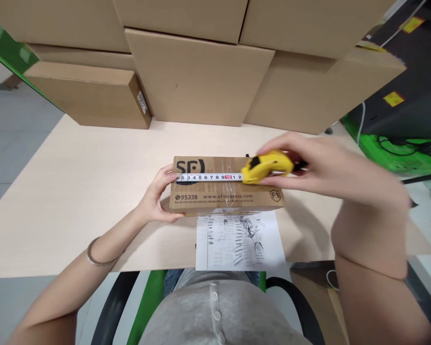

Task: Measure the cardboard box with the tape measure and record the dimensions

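Grey shirt [215,311] nearest; a printed sheet [239,242] lies on the worktop [75,191], touching the box [226,194]. The left hand [158,199] grips the box's left end, pinning the tape [210,177]; the right hand [323,167] clasps the yellow measure [267,166] over its right side

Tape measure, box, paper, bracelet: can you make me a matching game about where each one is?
Things:
1. yellow tape measure
2. SF parcel box
3. scribbled paper
4. bracelet

Places:
A. on the left wrist
B. in the right hand
C. flat on the table, nearest the person
D. gripped at one end by the left hand

Pairs: 1-B, 2-D, 3-C, 4-A
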A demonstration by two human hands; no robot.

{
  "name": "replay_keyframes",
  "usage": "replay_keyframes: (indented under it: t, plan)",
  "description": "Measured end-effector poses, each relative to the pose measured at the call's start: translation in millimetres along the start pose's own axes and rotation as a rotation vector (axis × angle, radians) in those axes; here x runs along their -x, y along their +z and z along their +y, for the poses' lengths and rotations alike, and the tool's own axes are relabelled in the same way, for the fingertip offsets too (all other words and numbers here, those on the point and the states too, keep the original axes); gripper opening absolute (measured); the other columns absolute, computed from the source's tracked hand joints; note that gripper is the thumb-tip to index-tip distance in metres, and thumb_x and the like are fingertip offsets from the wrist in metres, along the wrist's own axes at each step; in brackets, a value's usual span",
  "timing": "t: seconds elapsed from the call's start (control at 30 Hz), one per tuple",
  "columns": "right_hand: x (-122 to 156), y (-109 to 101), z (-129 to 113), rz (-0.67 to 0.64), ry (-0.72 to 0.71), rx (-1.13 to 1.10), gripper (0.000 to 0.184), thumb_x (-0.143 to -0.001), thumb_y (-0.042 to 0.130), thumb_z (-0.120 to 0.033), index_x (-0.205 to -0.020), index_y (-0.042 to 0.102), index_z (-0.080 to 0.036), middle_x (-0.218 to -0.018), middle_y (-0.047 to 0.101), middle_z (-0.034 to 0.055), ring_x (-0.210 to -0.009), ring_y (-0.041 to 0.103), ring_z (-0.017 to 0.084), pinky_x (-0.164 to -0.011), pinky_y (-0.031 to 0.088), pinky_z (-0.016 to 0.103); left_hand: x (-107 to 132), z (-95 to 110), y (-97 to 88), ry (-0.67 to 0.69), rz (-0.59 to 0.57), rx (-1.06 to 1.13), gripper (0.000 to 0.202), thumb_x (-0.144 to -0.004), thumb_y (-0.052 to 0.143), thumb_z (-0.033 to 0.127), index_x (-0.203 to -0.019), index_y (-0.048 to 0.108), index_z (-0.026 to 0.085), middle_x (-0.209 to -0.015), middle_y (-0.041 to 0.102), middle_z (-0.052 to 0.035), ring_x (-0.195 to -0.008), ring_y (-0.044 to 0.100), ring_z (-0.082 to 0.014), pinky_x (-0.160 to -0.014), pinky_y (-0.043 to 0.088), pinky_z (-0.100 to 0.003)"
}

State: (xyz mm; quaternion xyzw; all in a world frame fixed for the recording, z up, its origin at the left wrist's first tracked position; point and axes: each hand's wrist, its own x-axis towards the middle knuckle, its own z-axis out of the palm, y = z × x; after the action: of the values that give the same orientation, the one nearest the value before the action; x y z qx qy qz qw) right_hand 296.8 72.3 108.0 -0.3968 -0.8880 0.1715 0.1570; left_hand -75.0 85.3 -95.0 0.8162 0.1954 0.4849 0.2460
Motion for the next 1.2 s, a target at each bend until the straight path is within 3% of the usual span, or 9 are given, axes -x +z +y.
replay_keyframes:
  t: [0.2, 0.37, 0.5, 0.63, 0.8, 0.97, 1.03, 1.1, 1.2]
  plan:
    - [-69.9, 52.2, -56.2, -0.027, -0.255, 0.149, 0.035, -0.102, 0.060, -0.035, -0.136, 0.060, -0.028, -0.130, 0.071, 0.0039, -0.100, 0.071, 0.024, -0.078, 0.048, 0.034, 4.0, 2.2, 5.7, -0.134, 0.082, 0.134, 0.133, -0.048, 0.103, 0.051, -0.161, 0.033, 0.044, -0.155, 0.051, -0.0120, -0.138, 0.055, -0.0432, -0.112, 0.050, -0.063]
    - [-76.6, 42.9, -77.2, 0.041, -0.253, 0.052, 0.039, -0.105, 0.058, -0.041, -0.140, 0.055, -0.026, -0.136, 0.069, 0.0019, -0.100, 0.070, 0.020, -0.079, 0.047, 0.031, -3.5, 17.8, 9.0, -0.281, 0.194, 0.181, 0.091, -0.065, 0.091, 0.062, -0.143, 0.058, 0.028, -0.147, 0.059, -0.0134, -0.139, 0.056, -0.0425, -0.116, 0.049, -0.057]
    - [-62.0, 41.4, -71.7, 0.103, -0.137, -0.117, 0.045, -0.098, 0.065, -0.052, -0.132, 0.058, -0.023, -0.119, 0.075, 0.0030, -0.091, 0.070, 0.020, -0.076, 0.047, 0.031, -20.2, 36.3, 16.9, -0.596, 0.373, 0.440, 0.063, -0.083, 0.071, 0.070, -0.127, 0.065, 0.025, -0.132, 0.070, -0.0095, -0.128, 0.064, -0.0387, -0.107, 0.056, -0.051]
    - [-45.5, 74.4, -58.9, -0.044, -0.087, -0.249, 0.047, -0.096, 0.063, -0.059, -0.123, 0.063, -0.022, -0.107, 0.076, 0.0064, -0.090, 0.069, 0.022, -0.076, 0.047, 0.033, -35.1, 52.5, 21.1, -0.851, 0.399, 0.616, 0.048, -0.092, 0.062, 0.063, -0.115, 0.069, 0.021, -0.114, 0.077, -0.0092, -0.113, 0.072, -0.0352, -0.096, 0.060, -0.049]
    - [-33.3, 116.5, -47.5, 0.023, -0.142, -0.104, 0.042, -0.098, 0.060, -0.056, -0.116, 0.071, -0.020, -0.100, 0.073, 0.0092, -0.095, 0.061, 0.026, -0.089, 0.043, 0.043, -37.1, 50.1, 22.3, -0.912, 0.434, 0.606, 0.053, -0.087, 0.071, 0.058, -0.123, 0.065, 0.020, -0.127, 0.074, -0.0098, -0.126, 0.066, -0.0347, -0.104, 0.055, -0.045]
    - [-28.7, 119.2, -33.2, 0.258, -0.156, 0.077, 0.050, -0.099, 0.055, -0.064, -0.117, 0.070, -0.020, -0.113, 0.069, 0.0137, -0.103, 0.058, 0.029, -0.093, 0.042, 0.047, -32.9, 39.3, 25.5, -1.005, 0.518, 0.606, 0.051, -0.081, 0.075, 0.058, -0.114, 0.062, 0.022, -0.118, 0.072, -0.0056, -0.117, 0.067, -0.0299, -0.094, 0.056, -0.040]
    - [-23.4, 107.7, -16.5, 0.374, -0.065, 0.009, 0.050, -0.099, 0.053, -0.066, -0.115, 0.066, -0.021, -0.109, 0.069, 0.0120, -0.099, 0.060, 0.027, -0.088, 0.046, 0.043, -32.4, 36.7, 26.1, -1.024, 0.539, 0.604, 0.049, -0.080, 0.075, 0.058, -0.111, 0.062, 0.022, -0.112, 0.071, -0.0048, -0.111, 0.067, -0.0286, -0.090, 0.055, -0.038]
    - [-15.4, 94.7, 7.4, 0.407, 0.171, -0.046, 0.043, -0.101, 0.048, -0.064, -0.103, 0.062, -0.023, -0.093, 0.068, 0.0076, -0.084, 0.061, 0.024, -0.076, 0.047, 0.038, -32.3, 34.1, 26.6, -1.044, 0.542, 0.628, 0.048, -0.080, 0.074, 0.057, -0.110, 0.061, 0.022, -0.110, 0.069, -0.0045, -0.106, 0.066, -0.0270, -0.088, 0.054, -0.037]
    - [-1.6, 87.0, 46.2, 0.132, 0.595, 0.069, 0.042, -0.103, 0.041, -0.058, -0.083, 0.058, -0.024, -0.075, 0.065, 0.0068, -0.071, 0.060, 0.024, -0.069, 0.042, 0.037, -32.3, 29.1, 28.3, -1.066, 0.540, 0.639, 0.045, -0.077, 0.076, 0.054, -0.104, 0.061, 0.022, -0.103, 0.067, -0.0023, -0.096, 0.065, -0.0235, -0.082, 0.053, -0.034]
